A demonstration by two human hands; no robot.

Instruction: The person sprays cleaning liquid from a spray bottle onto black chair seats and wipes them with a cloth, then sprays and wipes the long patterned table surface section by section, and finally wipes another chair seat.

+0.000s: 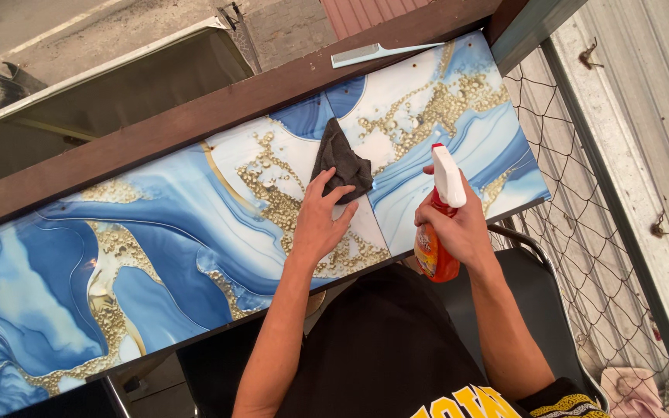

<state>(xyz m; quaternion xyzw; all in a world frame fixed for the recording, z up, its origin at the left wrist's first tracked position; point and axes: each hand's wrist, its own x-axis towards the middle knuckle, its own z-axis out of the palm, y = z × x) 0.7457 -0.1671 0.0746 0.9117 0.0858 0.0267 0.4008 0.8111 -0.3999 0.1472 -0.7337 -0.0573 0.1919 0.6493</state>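
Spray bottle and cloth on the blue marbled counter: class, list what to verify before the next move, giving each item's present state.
1. Right hand grips the orange spray bottle: ok.
2. White nozzle aims toward the counter: ok.
3. Left hand rests on the dark cloth: ok.
4. Cloth lies flat: not ok, bunched.
5. Liquid left in bottle: cannot tell.
6. Comb lies apart from the hands: ok.

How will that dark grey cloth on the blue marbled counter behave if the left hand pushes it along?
The dark grey cloth lies crumpled in folds, so it is probably floppy and will bunch rather than slide flat. It looks thin, likely light. The glossy blue-and-gold marbled counter seems smooth, so under the left hand it should glide easily.
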